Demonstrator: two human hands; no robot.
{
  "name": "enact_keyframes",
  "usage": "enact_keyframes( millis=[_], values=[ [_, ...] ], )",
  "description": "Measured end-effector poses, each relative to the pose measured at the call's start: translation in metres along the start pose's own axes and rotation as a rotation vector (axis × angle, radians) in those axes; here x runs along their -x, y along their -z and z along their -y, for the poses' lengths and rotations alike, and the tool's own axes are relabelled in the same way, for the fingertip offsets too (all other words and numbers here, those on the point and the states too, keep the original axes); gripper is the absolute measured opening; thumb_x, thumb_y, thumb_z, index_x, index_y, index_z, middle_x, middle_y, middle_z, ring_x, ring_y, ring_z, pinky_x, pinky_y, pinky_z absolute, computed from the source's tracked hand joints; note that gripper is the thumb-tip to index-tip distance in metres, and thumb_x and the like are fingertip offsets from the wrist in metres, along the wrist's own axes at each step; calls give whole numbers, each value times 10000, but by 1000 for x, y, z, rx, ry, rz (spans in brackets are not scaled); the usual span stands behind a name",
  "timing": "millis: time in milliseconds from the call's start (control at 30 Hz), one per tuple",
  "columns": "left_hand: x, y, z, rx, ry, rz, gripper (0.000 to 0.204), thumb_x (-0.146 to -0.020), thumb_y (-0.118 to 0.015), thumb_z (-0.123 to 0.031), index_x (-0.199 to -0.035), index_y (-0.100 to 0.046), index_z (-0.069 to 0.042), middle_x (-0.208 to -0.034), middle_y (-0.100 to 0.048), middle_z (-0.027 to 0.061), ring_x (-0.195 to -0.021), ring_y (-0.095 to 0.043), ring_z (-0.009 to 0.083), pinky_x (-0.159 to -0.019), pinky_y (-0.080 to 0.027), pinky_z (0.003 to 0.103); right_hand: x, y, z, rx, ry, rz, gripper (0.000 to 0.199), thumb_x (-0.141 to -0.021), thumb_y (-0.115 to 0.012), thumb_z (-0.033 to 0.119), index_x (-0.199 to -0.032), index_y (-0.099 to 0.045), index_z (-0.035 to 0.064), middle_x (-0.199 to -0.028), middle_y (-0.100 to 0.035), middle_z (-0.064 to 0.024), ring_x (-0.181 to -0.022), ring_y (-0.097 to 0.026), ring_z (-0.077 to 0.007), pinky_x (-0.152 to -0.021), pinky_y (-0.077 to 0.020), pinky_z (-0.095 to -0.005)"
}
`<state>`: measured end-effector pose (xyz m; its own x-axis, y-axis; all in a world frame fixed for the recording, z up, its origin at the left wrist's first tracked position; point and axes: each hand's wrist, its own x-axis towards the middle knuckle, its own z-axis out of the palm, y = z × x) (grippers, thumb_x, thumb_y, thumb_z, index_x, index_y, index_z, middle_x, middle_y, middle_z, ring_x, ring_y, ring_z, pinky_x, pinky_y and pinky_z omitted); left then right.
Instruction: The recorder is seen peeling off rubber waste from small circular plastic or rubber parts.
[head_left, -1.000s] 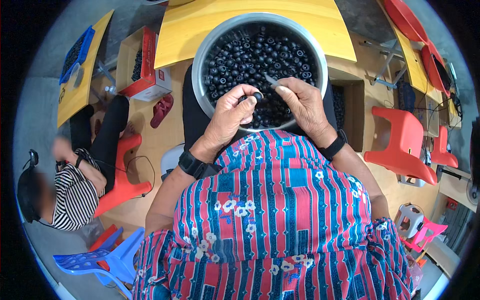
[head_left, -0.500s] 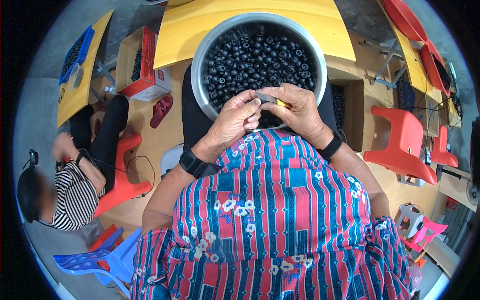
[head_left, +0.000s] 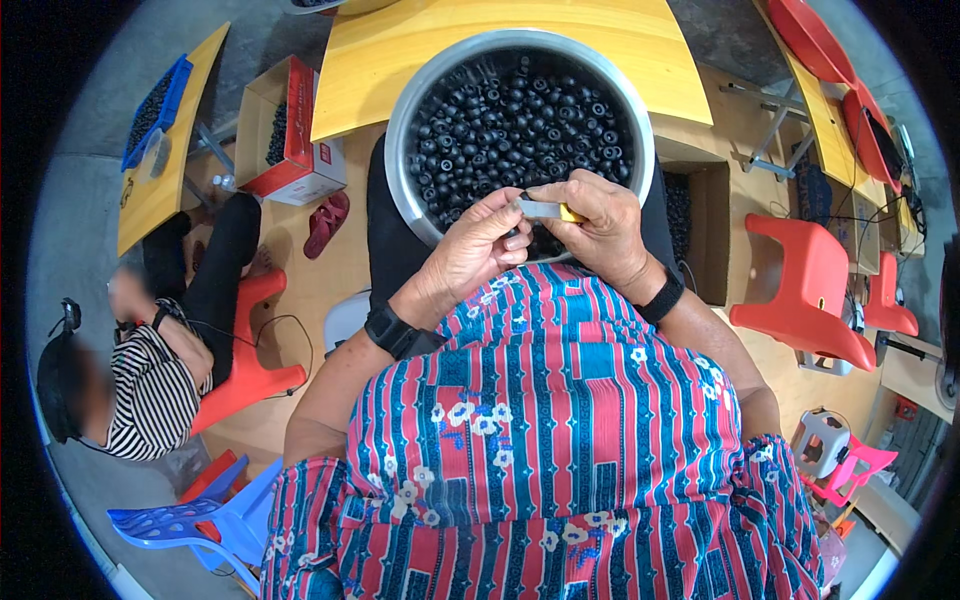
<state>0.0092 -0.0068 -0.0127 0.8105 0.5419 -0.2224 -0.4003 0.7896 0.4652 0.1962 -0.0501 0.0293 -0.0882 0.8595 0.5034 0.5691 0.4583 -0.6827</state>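
A wide metal bowl (head_left: pixel 400 180) sits at my lap, filled with small round black pieces (head_left: pixel 510 130), several with a pale ring or hole on top. Over its near rim, my right hand (head_left: pixel 600 225) is closed on a small knife (head_left: pixel 541 209) with a yellow handle. The flat blade points left and reaches my left fingertips. My left hand (head_left: pixel 475 245) is closed in a pinch right beside the blade. A bit of black shows at the fingertips, apparently one of the small pieces, mostly hidden by fingers and blade.
A yellow table (head_left: pixel 360 80) stands beyond the bowl. Cartons (head_left: pixel 300 125) with black pieces stand at left and right (head_left: pixel 708 230). Red stools (head_left: pixel 800 285) are on the right. Another person (head_left: pixel 155 370) sits at left near a blue tray (head_left: pixel 145 130) on a table.
The knife blade has turned its flat face more into view and lies more level. Both hands have shifted slightly nearer to me. The seated person's hands have moved slightly.
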Motion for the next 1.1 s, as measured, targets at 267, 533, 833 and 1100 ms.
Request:
enact_keyframes(
  millis=[267,533,833,1100],
  values=[
    [0,2,3,-110,-50,9,184,-1001,-513,-184,-1166,-508,-102,-897,-547,12,-681,-420,58,-573,-361,197,1,-1,0,-98,-124,81,249,-755,-731,92,-1002,-707,98,-801,-646,-107,-727,-640,-272,-654,-502,-338],
    [1,-9,-27,-64,-166,-84,223,-993,-537,-303,-1040,-564,-87,-946,-562,29,-727,-483,75,-552,-376,170,3,-1,-8,-139,-237,-89,263,-775,-747,65,-1029,-686,27,-899,-684,-147,-824,-678,-274,-737,-521,-317],
    [-28,-22,-50,-1493,-710,-279,155,-878,-651,-82,-1016,-718,-56,-747,-582,17,-710,-573,136,-614,-464,273,3,-1,-13,-158,-206,-121,226,-794,-735,68,-1006,-679,13,-888,-684,-141,-808,-677,-265,-727,-521,-317],
    [-42,-15,-53,-2112,-668,-422,229,-794,-696,-58,-1018,-712,-97,-852,-578,123,-798,-604,317,-725,-507,376,5,0,-16,-163,-194,-120,217,-802,-724,64,-1009,-680,15,-872,-679,-137,-789,-670,-268,-713,-516,-321]
  ],
)
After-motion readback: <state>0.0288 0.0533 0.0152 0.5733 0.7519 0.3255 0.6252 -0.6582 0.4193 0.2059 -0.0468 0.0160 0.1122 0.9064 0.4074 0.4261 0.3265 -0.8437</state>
